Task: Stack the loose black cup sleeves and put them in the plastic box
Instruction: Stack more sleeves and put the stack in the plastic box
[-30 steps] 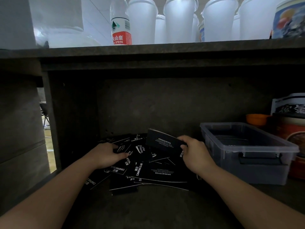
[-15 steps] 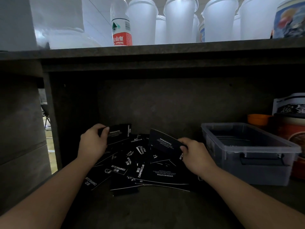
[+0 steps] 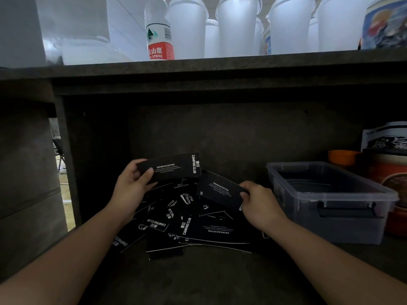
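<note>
While loose sleeves (image 3: pixel 187 221) litter the shelf, left hand (image 3: pixel 130 188) grips one sleeve (image 3: pixel 171 168) lengthwise L-R — right hand (image 3: pixel 259 203) pinches another (image 3: pixel 220 192), tilted; plastic box (image 3: pixel 330 201) just right.

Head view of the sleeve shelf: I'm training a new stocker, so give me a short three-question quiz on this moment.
1. True or false: each hand, left hand and right hand, holds one black cup sleeve.
2. Where is the plastic box relative to the loose sleeve pile? A) on the person's left B) on the person's right C) on the upper shelf
3. Fill in: the large words printed on the sleeve in the left hand, at its right end, read CAMPING ____.

Key: 1 true; 2 B; 3 CLUB.
</note>
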Demonstrator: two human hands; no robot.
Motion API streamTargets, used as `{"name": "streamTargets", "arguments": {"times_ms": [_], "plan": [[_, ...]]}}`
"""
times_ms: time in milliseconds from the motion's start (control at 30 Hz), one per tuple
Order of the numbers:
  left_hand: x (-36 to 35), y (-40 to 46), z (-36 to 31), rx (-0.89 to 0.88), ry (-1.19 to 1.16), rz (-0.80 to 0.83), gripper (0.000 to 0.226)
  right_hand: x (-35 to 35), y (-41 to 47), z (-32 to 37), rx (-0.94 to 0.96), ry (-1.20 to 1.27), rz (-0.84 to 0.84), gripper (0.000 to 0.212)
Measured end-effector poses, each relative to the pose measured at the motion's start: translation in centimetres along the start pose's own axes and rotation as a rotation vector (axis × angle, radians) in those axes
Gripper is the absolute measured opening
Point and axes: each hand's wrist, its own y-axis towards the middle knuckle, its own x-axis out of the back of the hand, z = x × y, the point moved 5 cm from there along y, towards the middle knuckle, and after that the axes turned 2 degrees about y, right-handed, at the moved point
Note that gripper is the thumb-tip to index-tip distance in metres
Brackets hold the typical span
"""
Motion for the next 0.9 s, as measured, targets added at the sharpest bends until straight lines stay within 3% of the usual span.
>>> {"name": "streamTargets", "arguments": {"times_ms": [67,200,367,533,600,767,833,900], "plan": [[0.2,0.0,-0.2,0.000,0.007,-0.030,0.018,0.0,0.0,0.1,0.001,-0.001,0.005,0.022],[0.1,-0.1,-0.6,-0.092,0.242,0.030,0.015,-0.2,-0.1,0.5,0.040,0.031,0.043,0.021],[-1.3,-0.9,0.0,-0.250,0.678,0.160,0.026,-0.8,-0.4,1.3,0.111,0.058,0.099,0.020],[-4.8,-2.2,0.2,-0.419,0.997,0.484,0.046,-0.9,-0.6,1.6,0.119,0.030,0.159,0.019],[-5.3,-2.3,0.5,-0.388,1.057,0.545,0.061,-0.6,-0.3,1.1,0.097,-0.036,0.105,0.016],[-4.1,-2.6,2.9,-0.082,1.174,0.702,0.117,0.6,-0.1,0.2,0.020,-0.021,-0.054,0.012],[-3.6,-2.7,3.8,0.000,1.216,0.761,0.118,1.1,0.0,0.0,-0.004,0.000,-0.108,0.011],[-3.4,-2.2,4.1,-0.038,1.209,0.748,0.114,1.2,0.0,-0.1,-0.011,-0.013,-0.125,0.012]]}}
